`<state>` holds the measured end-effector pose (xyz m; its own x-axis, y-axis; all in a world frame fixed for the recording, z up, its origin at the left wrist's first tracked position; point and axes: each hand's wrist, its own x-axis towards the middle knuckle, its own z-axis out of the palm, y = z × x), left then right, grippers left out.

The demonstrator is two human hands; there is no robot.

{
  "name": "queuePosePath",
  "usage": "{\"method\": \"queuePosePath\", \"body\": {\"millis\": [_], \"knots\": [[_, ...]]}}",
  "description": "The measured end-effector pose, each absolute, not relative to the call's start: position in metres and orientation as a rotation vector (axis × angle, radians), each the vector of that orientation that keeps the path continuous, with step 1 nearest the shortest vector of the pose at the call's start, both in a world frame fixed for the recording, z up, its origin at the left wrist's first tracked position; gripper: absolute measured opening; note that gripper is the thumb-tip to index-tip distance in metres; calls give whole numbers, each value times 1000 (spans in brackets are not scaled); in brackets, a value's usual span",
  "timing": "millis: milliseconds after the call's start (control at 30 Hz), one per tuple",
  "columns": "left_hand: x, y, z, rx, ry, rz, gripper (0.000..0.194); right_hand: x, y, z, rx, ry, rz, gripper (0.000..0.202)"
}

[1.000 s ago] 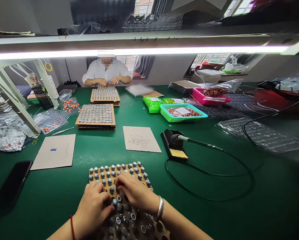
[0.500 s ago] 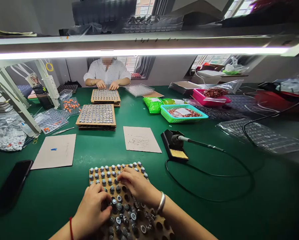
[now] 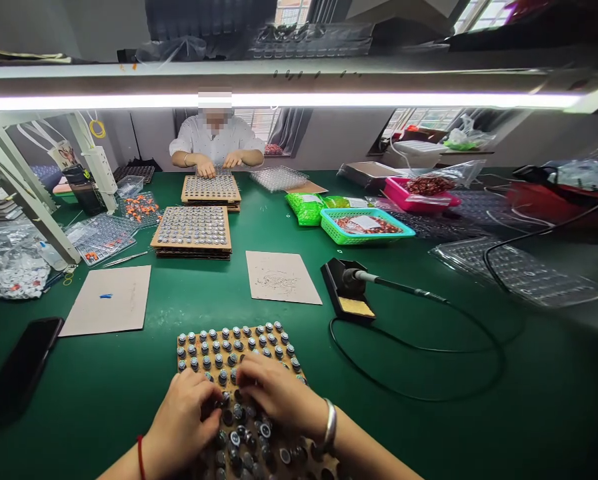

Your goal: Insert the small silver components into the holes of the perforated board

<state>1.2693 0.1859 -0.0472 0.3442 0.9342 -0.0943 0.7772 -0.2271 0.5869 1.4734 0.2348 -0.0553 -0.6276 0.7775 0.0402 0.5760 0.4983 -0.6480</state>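
Observation:
A brown board with holes (image 3: 197, 335) lies at the near edge of the table, with small round metal-capped parts (image 3: 219, 361) standing in rows in it. Loose parts (image 3: 265, 431) lie tipped over its nearer half. My left hand (image 3: 189, 410), with a red cord at the wrist, is over the board's left side, thumb and fingers curled about a small metal-capped part (image 3: 225, 398). Over the middle is my right hand (image 3: 281, 397), a silver bangle on its wrist. Its fingers are bent together and pointing down, and they hide whatever is between them.
A soldering iron (image 3: 393, 283) rests in its stand, its cable looping right. Cardboard sheets (image 3: 283, 277) lie beyond the board, a phone (image 3: 21, 367) at left. Farther off are filled boards (image 3: 193, 227), a green basket (image 3: 366, 227) and a co-worker (image 3: 216, 143) handling parts.
My right hand has shifted down and slightly right over the board, uncovering parts in the upper rows. My left hand stays nearly in place. The co-worker's hands have moved.

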Motion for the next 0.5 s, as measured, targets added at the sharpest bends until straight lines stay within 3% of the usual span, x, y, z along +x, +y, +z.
{"method": "queuePosePath", "body": {"millis": [500], "knots": [[1271,187,-43,1992,1491,367,12,1493,229,-61,-1281,-2288,698,25]]}}
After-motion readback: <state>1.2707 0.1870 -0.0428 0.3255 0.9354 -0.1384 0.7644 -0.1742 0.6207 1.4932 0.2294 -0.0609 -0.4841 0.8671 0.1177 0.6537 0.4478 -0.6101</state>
